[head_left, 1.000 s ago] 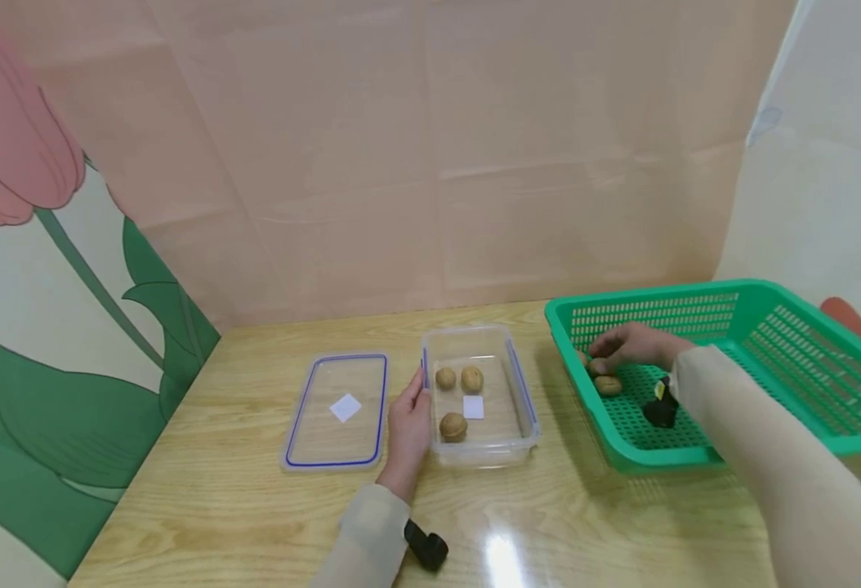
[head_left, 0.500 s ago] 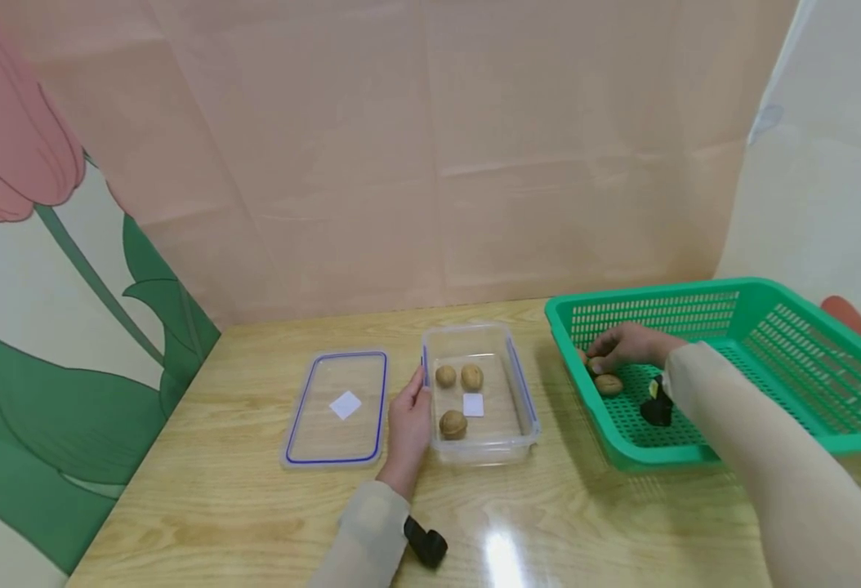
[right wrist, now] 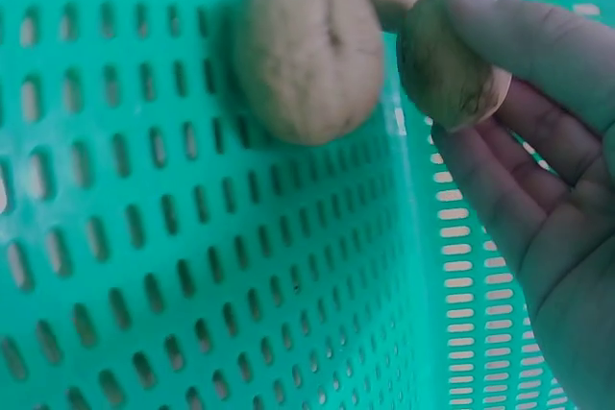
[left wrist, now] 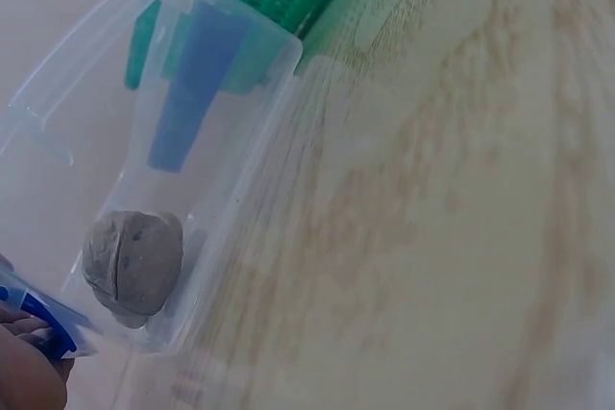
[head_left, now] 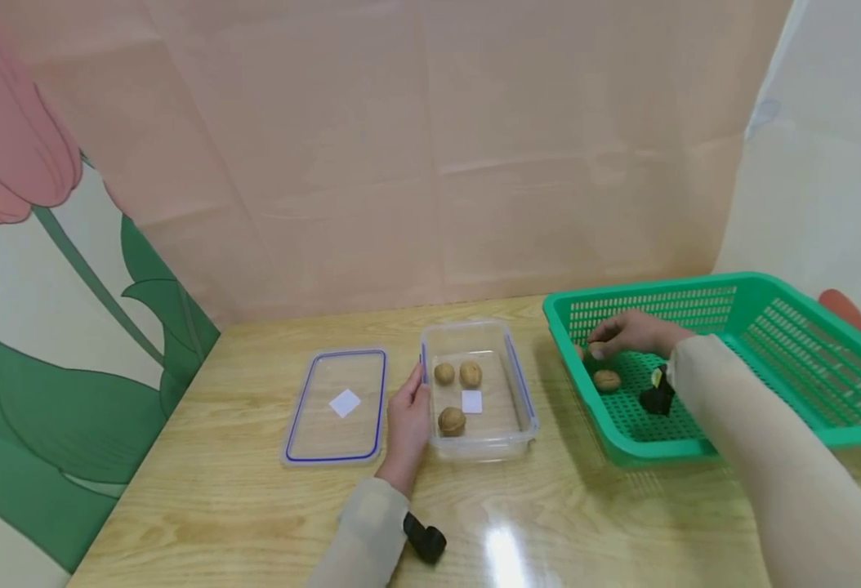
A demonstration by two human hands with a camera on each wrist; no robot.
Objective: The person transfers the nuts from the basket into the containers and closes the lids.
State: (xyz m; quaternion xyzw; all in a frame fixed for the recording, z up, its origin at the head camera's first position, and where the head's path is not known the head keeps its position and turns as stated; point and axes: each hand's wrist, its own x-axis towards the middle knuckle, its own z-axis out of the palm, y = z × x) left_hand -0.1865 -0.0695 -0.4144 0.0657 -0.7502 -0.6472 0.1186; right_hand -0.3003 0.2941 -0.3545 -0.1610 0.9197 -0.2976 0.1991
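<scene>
**Green basket (head_left: 666, 451) reached into, clear box (head_left: 504, 416) held, pinched walnut (right wrist: 444, 60) between thumb and fingers**

The table (head_left: 254, 523) is backed along its far edge by a pinkish sheet (head_left: 430, 163); beyond its left edge, a large painted tulip (head_left: 19, 147) is seen. The table's right side, toward the far corner, is occupied by the basket. Near the middle of the far edge, the uncovered box is set, a little apart from the basket. Toward the left edge, a blue-lined lid (head_left: 335, 437) is laid flat, apart from the box.

Inside the basket's left end, the walnut is pinched by the right hand (head_left: 632, 331); whether the basket is touched by it cannot be told. The box's left wall is gripped by the left hand (head_left: 408, 416), thumb and fingers being seen about a blue-trimmed flap (left wrist: 48, 322), partly cut off in the left wrist view. A black device (head_left: 426, 541) is worn at the left wrist.

By the basket's left rim, a loose walnut (head_left: 607, 380) is seen, with a half-hidden walnut (head_left: 579, 352) farther back. In the box, two walnuts (head_left: 470, 374) are lined up toward the far left corner, and a third walnut (head_left: 452, 421) is placed in the near left corner. A white square (head_left: 471, 401) is seen mid-box; a white diamond (head_left: 345, 403) is borne by the lid.
</scene>
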